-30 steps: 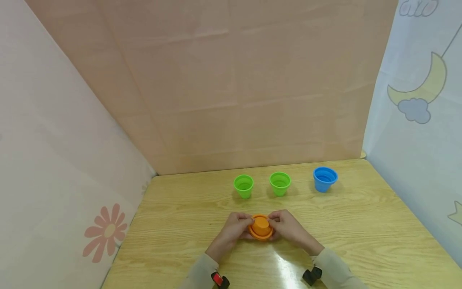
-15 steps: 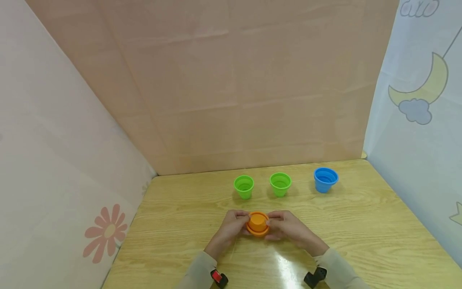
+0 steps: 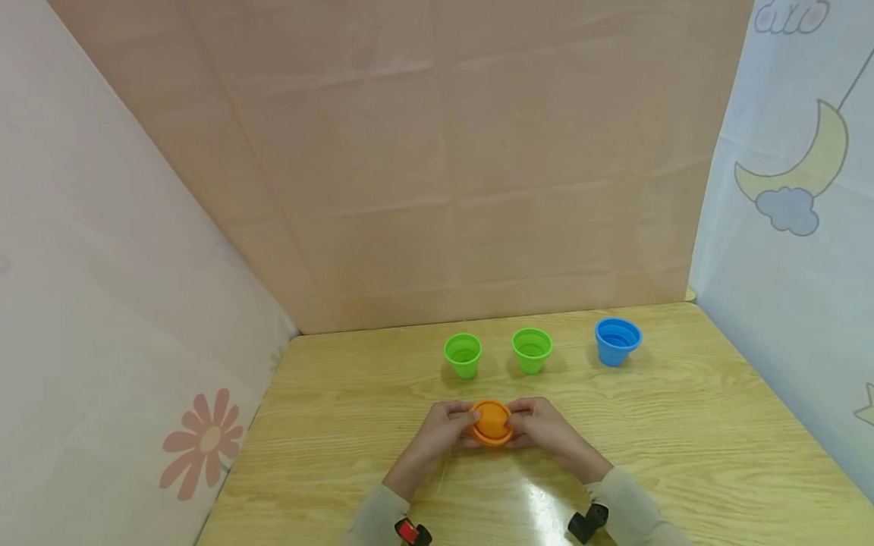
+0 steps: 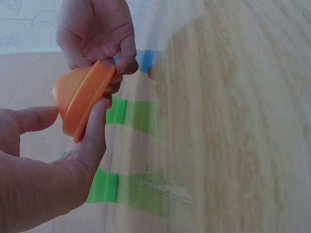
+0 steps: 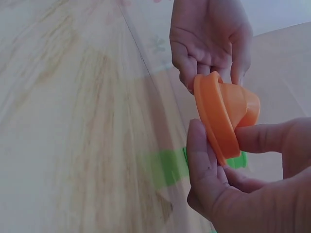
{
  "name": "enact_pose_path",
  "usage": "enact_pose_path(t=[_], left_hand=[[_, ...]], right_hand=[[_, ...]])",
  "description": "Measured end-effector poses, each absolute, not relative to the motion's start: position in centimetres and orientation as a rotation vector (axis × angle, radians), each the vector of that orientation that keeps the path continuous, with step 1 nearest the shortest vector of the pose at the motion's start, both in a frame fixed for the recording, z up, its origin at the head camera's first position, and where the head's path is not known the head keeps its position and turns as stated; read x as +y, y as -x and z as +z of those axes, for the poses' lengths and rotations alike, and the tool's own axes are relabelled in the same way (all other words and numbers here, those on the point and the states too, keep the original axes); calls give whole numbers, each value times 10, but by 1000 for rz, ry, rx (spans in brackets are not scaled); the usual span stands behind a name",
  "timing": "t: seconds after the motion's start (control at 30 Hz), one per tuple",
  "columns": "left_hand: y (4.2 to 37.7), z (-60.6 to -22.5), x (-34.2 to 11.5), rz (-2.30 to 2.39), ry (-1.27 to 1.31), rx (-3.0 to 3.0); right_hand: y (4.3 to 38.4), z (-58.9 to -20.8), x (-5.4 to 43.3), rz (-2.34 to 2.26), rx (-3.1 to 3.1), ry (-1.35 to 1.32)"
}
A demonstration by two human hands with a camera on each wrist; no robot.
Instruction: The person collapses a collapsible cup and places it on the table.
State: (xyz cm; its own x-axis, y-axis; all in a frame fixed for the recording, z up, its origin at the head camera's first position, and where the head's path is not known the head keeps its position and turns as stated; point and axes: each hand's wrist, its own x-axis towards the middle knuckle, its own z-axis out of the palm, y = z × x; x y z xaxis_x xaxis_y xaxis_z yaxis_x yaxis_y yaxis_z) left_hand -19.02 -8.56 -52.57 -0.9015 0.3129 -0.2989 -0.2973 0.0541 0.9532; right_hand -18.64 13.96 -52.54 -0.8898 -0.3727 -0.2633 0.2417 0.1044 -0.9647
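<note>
An orange collapsible cup (image 3: 492,432) is held by both hands above the near middle of the table, its rim down and its small base upward. My left hand (image 3: 437,436) pinches its left side, thumb on the folded wall and fingers under the rim in the left wrist view. From the other side my right hand (image 3: 546,431) grips it the same way, the thumb pressing into the wall (image 5: 239,109). In the right wrist view the wall looks partly folded and uneven, with the narrow end sticking out.
Two green collapsible cups (image 3: 463,356) (image 3: 532,352) stand upright behind the hands. Farther right is an upright blue cup (image 3: 616,343). A tan cloth (image 3: 444,189) hangs along the table's back edge, with pale printed sheets at both sides.
The orange cup shifts slightly left, then back right, between both hands. Its raised base now looks flatter and less round in the head view. The standing cups stay in place.
</note>
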Motion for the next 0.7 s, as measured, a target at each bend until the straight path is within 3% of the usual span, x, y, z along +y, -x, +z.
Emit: enact_pose_path(t=[0.7], left_hand=[[190, -530, -87, 1934, -15, 1938]], right_hand=[[181, -507, 136, -1865, 1818, 175]])
